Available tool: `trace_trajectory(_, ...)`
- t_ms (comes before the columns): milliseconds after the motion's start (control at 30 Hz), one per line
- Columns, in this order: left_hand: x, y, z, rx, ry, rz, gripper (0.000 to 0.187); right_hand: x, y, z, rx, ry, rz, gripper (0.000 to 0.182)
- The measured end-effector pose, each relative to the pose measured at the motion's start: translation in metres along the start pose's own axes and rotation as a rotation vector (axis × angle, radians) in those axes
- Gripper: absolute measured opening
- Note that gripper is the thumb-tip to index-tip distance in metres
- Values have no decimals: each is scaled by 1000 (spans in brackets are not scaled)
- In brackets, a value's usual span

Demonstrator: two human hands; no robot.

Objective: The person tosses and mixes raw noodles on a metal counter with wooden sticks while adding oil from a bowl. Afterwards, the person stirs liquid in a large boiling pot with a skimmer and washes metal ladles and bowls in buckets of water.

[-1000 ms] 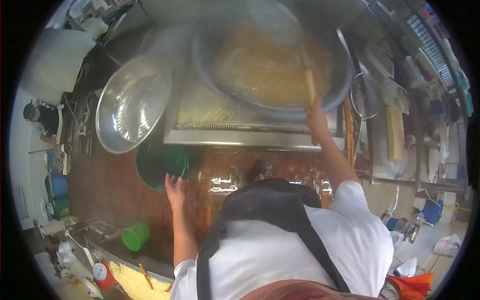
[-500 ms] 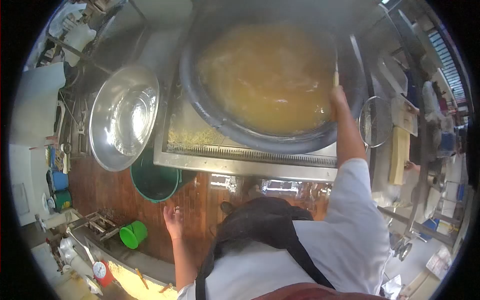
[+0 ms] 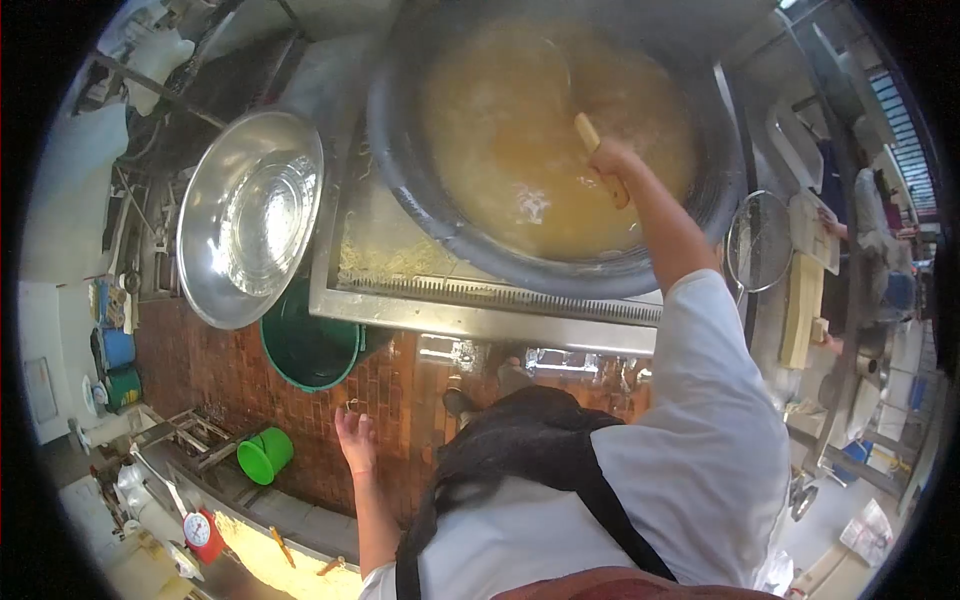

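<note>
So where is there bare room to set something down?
Reddish brick floor shows bare between the dark green round tub and bright green bucket. Crowded: the grey steel worktop on the right, around the round wire strainer and long pale block.

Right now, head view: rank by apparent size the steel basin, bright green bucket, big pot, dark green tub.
Largest to smallest, as they look:
1. Big pot
2. Steel basin
3. Dark green tub
4. Bright green bucket

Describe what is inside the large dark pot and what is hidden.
Cloudy brownish liquid is inside the pot. The right hand holds a wooden handle over it. The liquid hides the bottom; the tool's far end is unclear.
</note>
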State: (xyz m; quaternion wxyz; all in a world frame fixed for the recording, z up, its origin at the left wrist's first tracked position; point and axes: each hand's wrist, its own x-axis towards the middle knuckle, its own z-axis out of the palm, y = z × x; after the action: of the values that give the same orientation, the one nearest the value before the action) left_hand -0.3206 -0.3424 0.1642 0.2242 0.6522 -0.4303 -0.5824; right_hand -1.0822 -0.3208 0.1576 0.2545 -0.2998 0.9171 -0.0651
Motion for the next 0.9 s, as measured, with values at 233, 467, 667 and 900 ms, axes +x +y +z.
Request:
trace_trajectory(233, 22, -16, -25, 47, -57, 52, 69, -128, -42, 60, 620, -178, 83, 11)
trace_trajectory(467, 30, -13, -55, -1, -143, 146, 71, -250, -87, 109, 1069, -334, 68, 11)
trace_trajectory(667, 47, -48, -102, -45, -188, 226, 69, -373, -130, 115, 1262, -326, 82, 9)
trace_trajectory(900, 43, -73, -150, -97, -220, 240, 71, -476, -172, 135, 1165, -252, -20, 22)
